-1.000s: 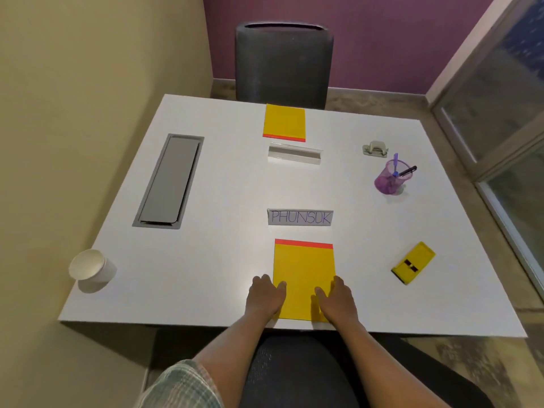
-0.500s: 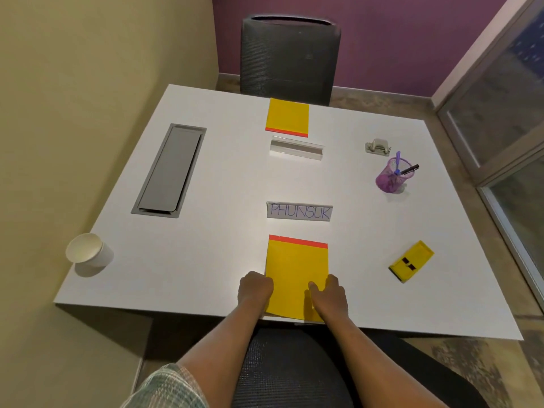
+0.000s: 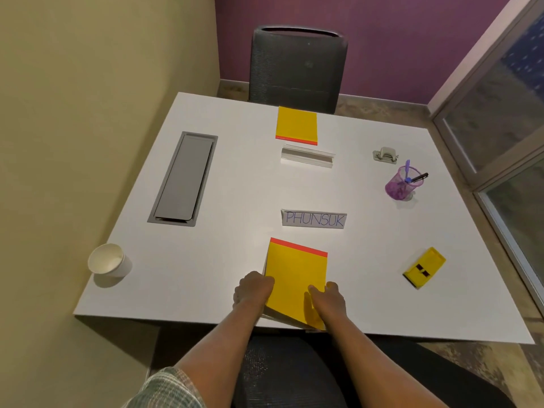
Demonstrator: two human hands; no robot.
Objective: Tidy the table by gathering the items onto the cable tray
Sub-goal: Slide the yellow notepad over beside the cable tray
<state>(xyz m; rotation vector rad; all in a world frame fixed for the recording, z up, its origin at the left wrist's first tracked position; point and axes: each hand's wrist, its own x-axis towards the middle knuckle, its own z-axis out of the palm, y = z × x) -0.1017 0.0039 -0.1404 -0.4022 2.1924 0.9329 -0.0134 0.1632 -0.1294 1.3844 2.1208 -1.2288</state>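
A yellow notepad (image 3: 295, 275) with a red top strip lies at the table's near edge, its near end raised off the surface. My left hand (image 3: 253, 290) grips its left edge and my right hand (image 3: 328, 298) grips its right lower edge. The grey cable tray (image 3: 184, 178) is set into the table at the left. A second yellow notepad (image 3: 296, 125) lies at the far side. Between them stand a name card reading PHUNSUK (image 3: 314, 219) and another name card (image 3: 307, 156) seen from behind.
A white paper cup (image 3: 109, 260) stands near the left front corner. On the right are a purple mesh pen holder (image 3: 401, 184) with pens, a metal hole punch (image 3: 385, 154) and a yellow box (image 3: 424, 267). A black chair (image 3: 297, 69) faces me across the white table (image 3: 223, 260).
Both hands have slid back toward me along the notepad and closed on its edges. The pad's near end has lifted and it has turned slightly.
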